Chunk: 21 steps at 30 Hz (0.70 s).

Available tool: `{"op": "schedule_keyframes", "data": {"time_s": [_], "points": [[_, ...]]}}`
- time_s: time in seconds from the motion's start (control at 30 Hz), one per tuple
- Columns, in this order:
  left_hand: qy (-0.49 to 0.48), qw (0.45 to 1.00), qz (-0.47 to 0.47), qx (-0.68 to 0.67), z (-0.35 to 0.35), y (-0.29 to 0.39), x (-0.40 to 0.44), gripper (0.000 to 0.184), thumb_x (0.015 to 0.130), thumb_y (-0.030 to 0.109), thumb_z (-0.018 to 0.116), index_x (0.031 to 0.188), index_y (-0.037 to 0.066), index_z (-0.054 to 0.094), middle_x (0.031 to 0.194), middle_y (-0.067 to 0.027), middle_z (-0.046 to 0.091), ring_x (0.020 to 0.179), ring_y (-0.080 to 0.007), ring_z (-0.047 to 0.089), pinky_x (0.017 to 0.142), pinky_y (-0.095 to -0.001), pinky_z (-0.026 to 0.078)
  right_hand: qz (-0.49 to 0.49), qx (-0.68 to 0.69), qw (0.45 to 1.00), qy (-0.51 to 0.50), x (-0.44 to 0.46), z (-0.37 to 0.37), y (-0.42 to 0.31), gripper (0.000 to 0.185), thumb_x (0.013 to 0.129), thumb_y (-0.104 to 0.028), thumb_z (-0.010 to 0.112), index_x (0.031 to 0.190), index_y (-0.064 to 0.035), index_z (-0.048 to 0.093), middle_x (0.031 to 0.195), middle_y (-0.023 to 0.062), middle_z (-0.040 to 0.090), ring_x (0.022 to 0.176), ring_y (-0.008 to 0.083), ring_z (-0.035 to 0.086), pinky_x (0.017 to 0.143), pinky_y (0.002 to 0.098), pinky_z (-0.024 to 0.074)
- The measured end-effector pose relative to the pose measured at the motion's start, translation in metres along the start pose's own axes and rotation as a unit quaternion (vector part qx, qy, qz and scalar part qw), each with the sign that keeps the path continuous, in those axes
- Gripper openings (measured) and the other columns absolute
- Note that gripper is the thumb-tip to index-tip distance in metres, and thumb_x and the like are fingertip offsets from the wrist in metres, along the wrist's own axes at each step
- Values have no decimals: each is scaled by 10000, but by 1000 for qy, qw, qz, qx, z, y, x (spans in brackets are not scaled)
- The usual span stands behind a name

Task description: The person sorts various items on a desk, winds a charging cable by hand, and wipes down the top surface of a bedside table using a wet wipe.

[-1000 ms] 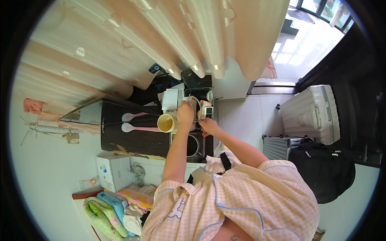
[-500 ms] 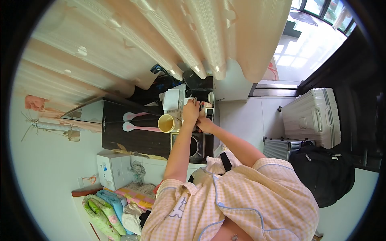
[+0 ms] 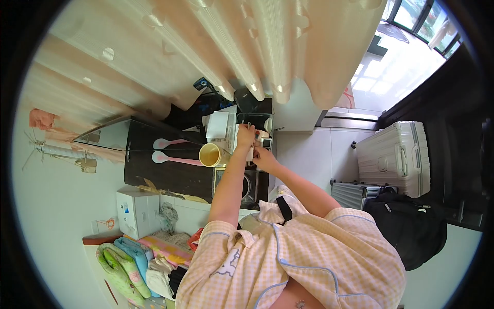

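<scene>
There is one left hand (image 3: pixel 245 136) and one right hand (image 3: pixel 264 159), making two. I count two pink spoons (image 3: pixel 180 160), one yellow cup (image 3: pixel 211 155) and one small gadget (image 3: pixel 266 144). There are also two suitcases (image 3: pixel 393 159), one black bag (image 3: pixel 406 229), one white box (image 3: pixel 141 213) and one tabletop (image 3: pixel 149 172).

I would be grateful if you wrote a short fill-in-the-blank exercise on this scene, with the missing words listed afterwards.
1. Exactly ____ long pink spoons lie on the dark brown tabletop.
2. The round, open yellow container is to the ____ of both the left hand and the right hand, as the person sees it.
3. The soft fabric backpack near the large pale ribbed suitcase is ____ in colour.

Missing words: two; left; black.
</scene>
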<state>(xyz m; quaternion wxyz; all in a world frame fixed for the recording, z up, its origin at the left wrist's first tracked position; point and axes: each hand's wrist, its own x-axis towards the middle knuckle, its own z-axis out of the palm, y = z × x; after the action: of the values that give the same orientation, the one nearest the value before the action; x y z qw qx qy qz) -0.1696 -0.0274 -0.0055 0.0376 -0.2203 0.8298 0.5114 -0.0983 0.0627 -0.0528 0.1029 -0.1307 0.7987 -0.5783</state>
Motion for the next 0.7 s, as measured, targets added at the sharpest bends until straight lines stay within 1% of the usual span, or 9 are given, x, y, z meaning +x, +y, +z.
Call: {"op": "schedule_keyframes", "data": {"time_s": [0.07,0.13,0.2,0.33,0.4,0.47,0.53,0.6,0.7], "points": [[-45,997,-43,-44,-4,-2,2,225,803,209,506,764,-13,506,611,-136,549,476,-249,532,467,-353,429,40,20,999,24,1,4,9,163,727,-59,491,866,23,512,739,116,598,666,215,606,604,312,471],[-89,988,-86,-88,-6,-7,7,217,811,195,488,773,-17,508,594,-121,538,441,-224,511,444,-339,419,93,55,994,6,-1,-3,-2,174,738,-68,484,881,24,518,739,112,598,667,200,606,605,308,472],[-123,988,-54,73,-4,-11,12,205,787,148,529,829,-49,491,724,-203,578,586,-307,580,534,-378,462,145,86,986,-13,-1,-3,-4,185,748,-76,477,895,26,525,738,108,597,667,186,607,606,305,474],[20,964,181,195,1,-16,-7,259,790,138,511,939,-69,462,779,-249,566,754,-411,547,649,-442,448,86,-37,996,-13,0,1,-3,243,751,-144,505,938,11,521,801,158,602,702,267,604,647,334,472],[19,969,174,177,4,-20,-14,319,793,136,504,1032,-59,420,909,-261,535,800,-407,529,686,-423,444,87,-70,994,-12,-3,-3,-14,268,747,-162,516,955,8,515,819,174,600,717,297,598,664,345,470],[107,936,280,186,7,-20,-26,299,789,148,522,1032,-15,464,998,-229,509,846,-382,504,718,-403,427,75,-29,997,13,-6,-5,-20,203,719,-133,527,872,0,532,805,214,583,772,367,561,664,420,448],[110,923,293,224,5,-21,-32,347,775,164,534,1075,7,457,1112,-196,448,903,-339,474,777,-392,392,54,-57,997,12,-7,-2,-13,210,712,-119,532,887,-2,524,784,212,581,761,371,559,657,422,447],[140,825,399,375,-2,-23,-37,387,756,190,544,1090,20,449,1116,-145,472,879,-290,490,782,-374,380,33,-85,996,6,-8,-3,-10,221,705,-104,537,901,-4,517,764,211,580,749,375,558,650,424,446],[120,828,377,397,-11,-33,-43,497,771,265,510,1190,34,374,1223,-114,406,1013,-277,435,851,-405,331,92,-42,995,12,-8,-7,-6,216,711,-62,518,921,-17,499,738,207,568,736,376,553,648,424,441]]}}
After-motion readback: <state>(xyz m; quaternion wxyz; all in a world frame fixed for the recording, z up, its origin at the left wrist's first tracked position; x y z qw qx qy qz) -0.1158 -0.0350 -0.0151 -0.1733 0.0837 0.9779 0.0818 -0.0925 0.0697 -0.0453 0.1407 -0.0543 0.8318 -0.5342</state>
